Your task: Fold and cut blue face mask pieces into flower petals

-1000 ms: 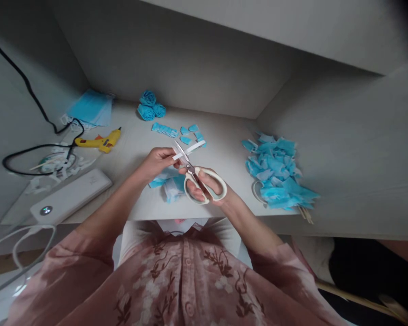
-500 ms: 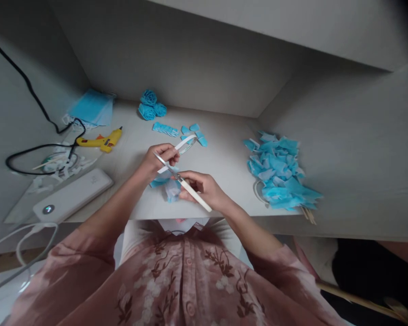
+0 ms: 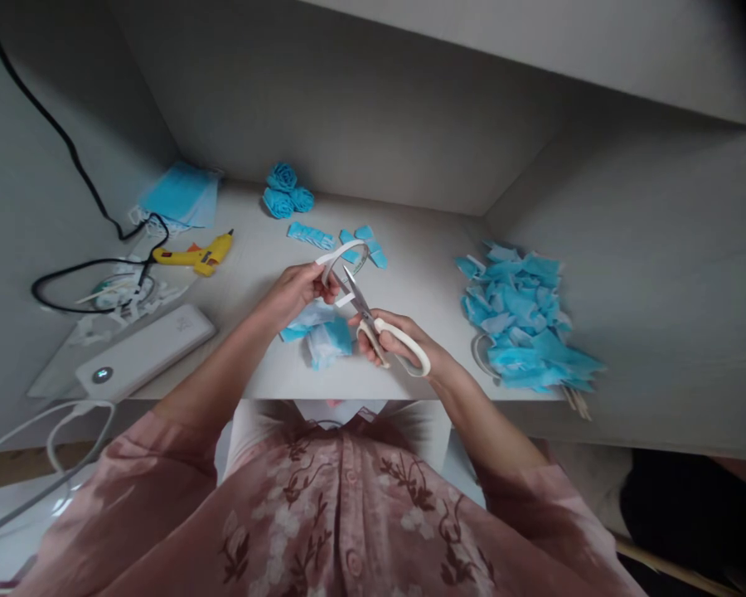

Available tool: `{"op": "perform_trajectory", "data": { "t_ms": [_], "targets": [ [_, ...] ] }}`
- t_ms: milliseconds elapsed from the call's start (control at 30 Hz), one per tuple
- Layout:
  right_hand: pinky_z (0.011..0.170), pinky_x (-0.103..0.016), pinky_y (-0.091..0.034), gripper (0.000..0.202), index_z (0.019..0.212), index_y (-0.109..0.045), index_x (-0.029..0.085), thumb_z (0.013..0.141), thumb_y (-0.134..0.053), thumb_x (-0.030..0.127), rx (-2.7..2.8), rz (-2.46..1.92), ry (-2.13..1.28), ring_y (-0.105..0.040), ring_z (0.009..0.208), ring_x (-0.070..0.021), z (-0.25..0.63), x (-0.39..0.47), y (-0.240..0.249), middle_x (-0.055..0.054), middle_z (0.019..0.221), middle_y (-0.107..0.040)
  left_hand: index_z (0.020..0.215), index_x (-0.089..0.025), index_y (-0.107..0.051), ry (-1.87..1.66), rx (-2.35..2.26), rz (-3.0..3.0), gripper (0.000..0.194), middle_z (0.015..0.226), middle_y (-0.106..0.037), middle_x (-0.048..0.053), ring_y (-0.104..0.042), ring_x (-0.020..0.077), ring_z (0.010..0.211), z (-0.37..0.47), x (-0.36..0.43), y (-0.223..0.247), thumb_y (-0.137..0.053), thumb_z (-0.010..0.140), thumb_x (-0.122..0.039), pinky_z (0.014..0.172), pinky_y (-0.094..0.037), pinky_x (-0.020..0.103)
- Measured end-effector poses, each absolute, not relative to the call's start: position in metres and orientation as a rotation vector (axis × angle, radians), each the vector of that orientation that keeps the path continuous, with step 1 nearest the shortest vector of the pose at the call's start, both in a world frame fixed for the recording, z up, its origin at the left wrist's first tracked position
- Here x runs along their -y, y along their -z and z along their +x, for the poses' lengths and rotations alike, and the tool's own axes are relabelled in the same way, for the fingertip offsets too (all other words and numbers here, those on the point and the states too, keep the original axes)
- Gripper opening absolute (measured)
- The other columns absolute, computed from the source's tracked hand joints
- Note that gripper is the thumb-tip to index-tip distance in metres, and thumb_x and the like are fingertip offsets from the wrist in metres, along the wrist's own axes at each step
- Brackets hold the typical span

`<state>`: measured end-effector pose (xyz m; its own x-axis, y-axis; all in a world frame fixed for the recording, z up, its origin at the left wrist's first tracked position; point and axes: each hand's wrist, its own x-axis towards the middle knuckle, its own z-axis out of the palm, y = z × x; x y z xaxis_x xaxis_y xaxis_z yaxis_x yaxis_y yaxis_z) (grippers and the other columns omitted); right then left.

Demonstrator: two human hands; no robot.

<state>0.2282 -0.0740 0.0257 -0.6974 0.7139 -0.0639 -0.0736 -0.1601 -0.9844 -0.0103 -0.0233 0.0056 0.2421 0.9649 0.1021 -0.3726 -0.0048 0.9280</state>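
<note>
"What lay on the worktop (image 3: 423,249)?"
"Blue scraps (image 3: 515,307) were heaped off right, probably to leave the hands room."
"And the scissors (image 3: 366,317)?"
"Above the worktop, blades parted; the right hand (image 3: 390,341) had its grip closed around the handles."
"The white strip (image 3: 343,248)?"
"Looped beside the blades, pinched in the closed grip of the left hand (image 3: 302,286), likely to steady it; both forearms (image 3: 242,352) were angled inward."

Scissors (image 3: 365,315) in the right hand (image 3: 405,323) swing from ten toward eleven o'clock as the left hand's (image 3: 299,288) white strip (image 3: 346,246) rounds into a wider loop.
</note>
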Motion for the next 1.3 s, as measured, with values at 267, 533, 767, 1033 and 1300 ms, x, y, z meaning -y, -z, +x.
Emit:
{"op": "perform_trajectory", "data": {
  "t_ms": [267,533,767,1033,1300],
  "targets": [
    [0.050,-0.020,-0.044,0.054,0.116,-0.067,0.015,0.089,-0.071,0.062,1.523,-0.687,-1.883,-0.059,0.061,-0.0071,0.215,0.068,-0.029,-0.001,0.084,-0.065,0.080,-0.011,-0.074,-1.097,-0.773,1.170,0.047,0.078,-0.072,0.007,-0.066,0.0169,0.073,-0.009,0.029,-0.006,-0.079,0.079,-0.057,0.075,-0.051,0.030],
    [0.044,-0.020,-0.041,0.054,0.113,-0.068,0.014,0.089,-0.071,0.063,1.423,-0.659,-1.894,-0.054,0.051,-0.0063,0.208,0.071,-0.032,0.003,0.071,-0.062,0.078,-0.013,-0.076,-1.081,-0.765,1.210,0.048,0.079,-0.072,0.005,-0.066,0.0165,0.075,-0.009,0.030,-0.007,-0.080,0.078,-0.061,0.077,-0.050,0.030],
    [0.038,-0.018,-0.035,0.052,0.115,-0.069,0.014,0.091,-0.069,0.061,1.301,-0.628,-1.996,-0.043,0.044,-0.0039,0.209,0.074,-0.026,0.006,0.065,-0.054,0.082,-0.014,-0.078,-1.057,-0.778,1.281,0.039,0.081,-0.073,0.006,-0.066,0.0174,0.080,-0.016,0.029,-0.005,-0.076,0.085,-0.053,0.082,-0.048,0.030],
    [0.033,-0.017,-0.029,0.058,0.110,-0.068,0.015,0.083,-0.075,0.066,1.188,-0.613,-2.079,-0.033,0.041,-0.0024,0.209,0.078,-0.029,0.008,0.061,-0.050,0.088,-0.014,-0.080,-1.049,-0.578,1.217,0.032,0.088,-0.075,0.009,-0.069,0.0205,0.086,-0.016,0.033,-0.016,-0.075,0.083,-0.045,0.084,-0.052,0.032],
    [0.033,-0.016,-0.027,0.054,0.110,-0.069,0.015,0.086,-0.074,0.063,1.184,-0.630,-2.076,-0.033,0.040,-0.0017,0.208,0.081,-0.025,0.008,0.061,-0.050,0.078,-0.016,-0.079,-1.020,-0.920,1.501,0.033,0.061,-0.062,0.000,-0.046,0.0066,0.053,-0.019,0.034,-0.016,-0.068,0.092,-0.044,0.056,-0.035,0.021]
  ]
}}
